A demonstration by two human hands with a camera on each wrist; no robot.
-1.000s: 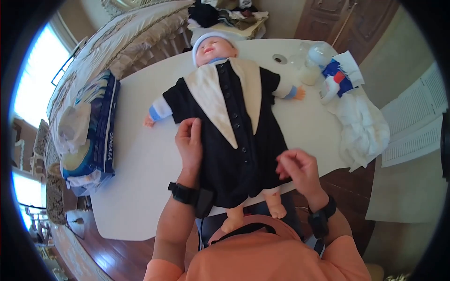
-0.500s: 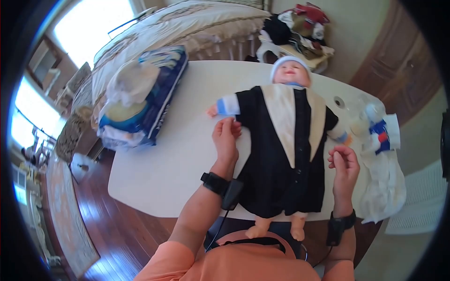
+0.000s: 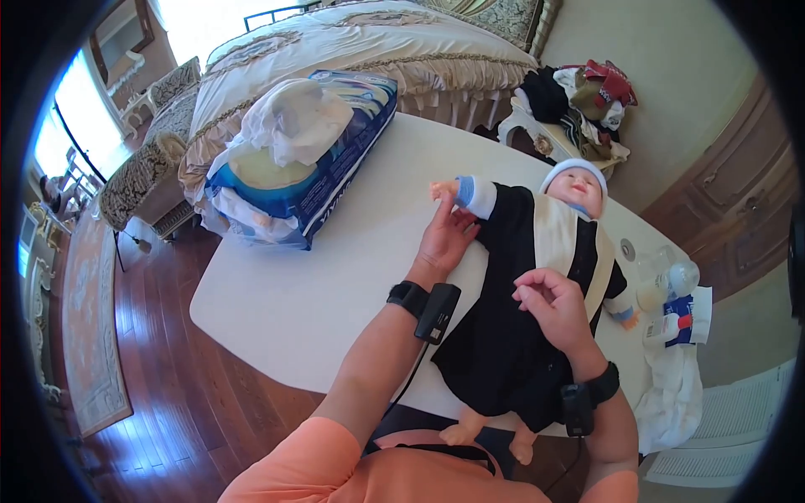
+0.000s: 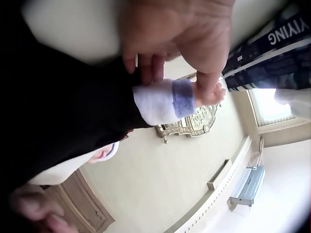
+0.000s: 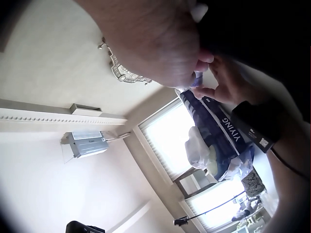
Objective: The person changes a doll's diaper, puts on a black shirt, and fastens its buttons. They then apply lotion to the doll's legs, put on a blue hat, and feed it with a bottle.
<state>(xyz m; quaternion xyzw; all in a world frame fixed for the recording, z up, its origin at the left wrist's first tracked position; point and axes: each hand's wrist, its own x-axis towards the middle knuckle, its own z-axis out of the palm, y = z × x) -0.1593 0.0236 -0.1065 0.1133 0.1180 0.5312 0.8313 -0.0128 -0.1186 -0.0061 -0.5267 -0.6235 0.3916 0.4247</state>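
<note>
A baby doll point(image 3: 580, 184) in a white cap lies face up on the white table point(image 3: 277, 310). It wears a black buttoned garment point(image 3: 503, 352) with long cream lapels over a white, blue-cuffed sleeve point(image 3: 480, 197). My left hand point(image 3: 446, 239) is at the doll's arm on the left, its thumb at the doll's small hand point(image 4: 210, 96). The other fingers lie relaxed along the sleeve. Above the garment's front, my right hand point(image 3: 553, 310) has loosely bent fingers and nothing visible in them.
A blue diaper pack point(image 3: 344, 159) with crumpled white material on top stands at the left. Along the right edge are a baby bottle point(image 3: 681, 278), a small red-capped bottle point(image 3: 667, 327) and white cloth point(image 3: 675, 394). Clothes point(image 3: 579, 101) are heaped on a stand behind.
My left hand has moved up to the doll's arm with its fingers spreading. My right hand has come from the doll's right side to over its front. The head view has turned left.
</note>
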